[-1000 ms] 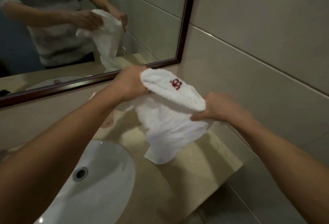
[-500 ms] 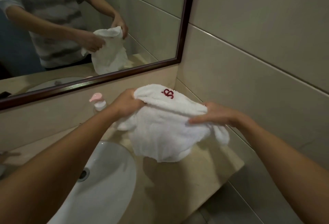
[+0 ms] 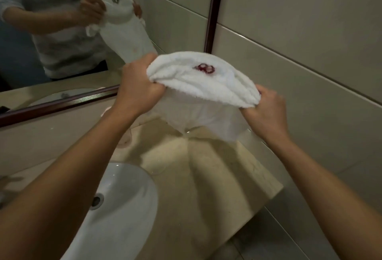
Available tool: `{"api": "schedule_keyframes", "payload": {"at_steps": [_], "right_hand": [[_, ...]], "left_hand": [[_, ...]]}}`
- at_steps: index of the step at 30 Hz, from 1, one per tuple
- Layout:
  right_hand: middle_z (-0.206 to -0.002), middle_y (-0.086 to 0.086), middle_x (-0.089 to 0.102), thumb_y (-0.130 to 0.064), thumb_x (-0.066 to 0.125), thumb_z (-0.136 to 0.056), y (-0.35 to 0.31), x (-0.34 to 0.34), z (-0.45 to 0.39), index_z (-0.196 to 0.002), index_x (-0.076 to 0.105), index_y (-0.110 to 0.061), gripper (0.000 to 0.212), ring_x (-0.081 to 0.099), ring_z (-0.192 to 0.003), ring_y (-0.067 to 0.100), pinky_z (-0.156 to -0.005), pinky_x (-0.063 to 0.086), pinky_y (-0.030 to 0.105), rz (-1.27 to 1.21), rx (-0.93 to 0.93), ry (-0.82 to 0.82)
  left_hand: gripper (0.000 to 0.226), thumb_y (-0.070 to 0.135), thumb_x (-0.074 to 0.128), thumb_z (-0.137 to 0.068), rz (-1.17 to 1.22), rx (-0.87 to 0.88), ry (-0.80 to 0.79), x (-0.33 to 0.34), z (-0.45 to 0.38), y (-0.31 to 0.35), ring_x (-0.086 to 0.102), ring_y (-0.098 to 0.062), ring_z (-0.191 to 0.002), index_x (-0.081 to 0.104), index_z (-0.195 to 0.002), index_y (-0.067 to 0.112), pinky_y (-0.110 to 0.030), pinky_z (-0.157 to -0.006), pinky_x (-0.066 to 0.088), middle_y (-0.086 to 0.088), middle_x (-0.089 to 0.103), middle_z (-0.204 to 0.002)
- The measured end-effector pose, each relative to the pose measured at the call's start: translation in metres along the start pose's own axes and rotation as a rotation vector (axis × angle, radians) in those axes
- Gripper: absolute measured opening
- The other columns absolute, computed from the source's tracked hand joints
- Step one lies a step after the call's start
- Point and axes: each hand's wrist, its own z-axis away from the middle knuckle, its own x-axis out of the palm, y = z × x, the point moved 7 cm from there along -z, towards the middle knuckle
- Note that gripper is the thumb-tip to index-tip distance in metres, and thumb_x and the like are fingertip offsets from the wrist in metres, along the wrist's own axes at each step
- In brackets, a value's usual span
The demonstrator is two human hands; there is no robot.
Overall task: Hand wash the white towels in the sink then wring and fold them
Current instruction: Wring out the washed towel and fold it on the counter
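Below the held cloth lies a beige stone counter (image 3: 206,177), its surface wet in patches, with a white sink (image 3: 124,208) set into it down and to the left of the hands; a round overflow hole shows in the basin wall. A dark-framed mirror (image 3: 165,22) hangs behind the left grip and reflects the person and the cloth, while pale wall tiles (image 3: 299,42) rise close behind the right grip. Nothing stands between the hands and the counter. Both forearms reach forward and up, held apart. The left hand (image 3: 136,92) curls its fingers round one end of the towel (image 3: 202,82), thumb side toward the cloth; the right hand (image 3: 264,111) grips the other end, fingers bunched into the fabric. The towel hangs in the air between the two grips, above the counter and not touching it. It is white terry, bunched into a thick arched roll, with a red stitched mark (image 3: 204,68) on top and loose folds drooping beneath.
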Motion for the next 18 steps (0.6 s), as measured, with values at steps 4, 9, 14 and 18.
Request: {"api": "schedule_keyframes", "payload": {"at_steps": [4,9,14,18], "right_hand": [[-0.084,0.014,0.075,-0.051,0.06,-0.071,0.023,0.018,0.051,-0.086,0.074,-0.008,0.047,0.072,-0.081,0.02,-0.066,0.053,0.038,-0.022,0.058,-0.401],[-0.096,-0.009,0.068,-0.046,0.081,-0.076,0.078,0.08,0.142,-0.112,0.068,-0.025,0.045,0.064,-0.089,0.004,-0.081,0.05,0.02,0.031,0.237,-1.171],[-0.111,-0.018,0.072,-0.052,0.079,-0.079,0.121,0.104,0.189,-0.122,0.066,-0.035,0.047,0.066,-0.103,-0.001,-0.093,0.054,0.027,-0.2,0.414,-1.2],[-0.107,-0.017,0.071,-0.055,0.078,-0.078,0.141,0.111,0.192,-0.118,0.062,-0.035,0.047,0.067,-0.094,-0.003,-0.08,0.053,0.02,-0.268,0.513,-1.052]], "left_hand": [[0.031,0.048,0.058,-0.075,0.103,-0.163,-0.583,0.03,0.061,-0.015,0.063,-0.003,-0.082,0.068,-0.096,0.028,-0.023,-0.074,0.048,0.009,0.07,-0.091],[0.035,0.047,0.074,-0.078,0.005,-0.337,-1.214,0.084,0.164,-0.044,0.062,-0.008,-0.091,0.065,-0.105,0.026,-0.02,-0.081,0.049,0.007,0.066,-0.1],[0.049,0.067,0.063,-0.077,-0.061,-0.423,-1.497,0.107,0.238,-0.083,0.064,-0.012,-0.08,0.069,-0.093,0.022,-0.03,-0.076,0.051,0.007,0.07,-0.088],[0.033,0.04,0.055,-0.096,-0.129,-0.345,-1.427,0.115,0.249,-0.107,0.05,-0.01,-0.066,0.052,-0.068,0.022,-0.026,-0.063,0.037,0.008,0.053,-0.068]]}}
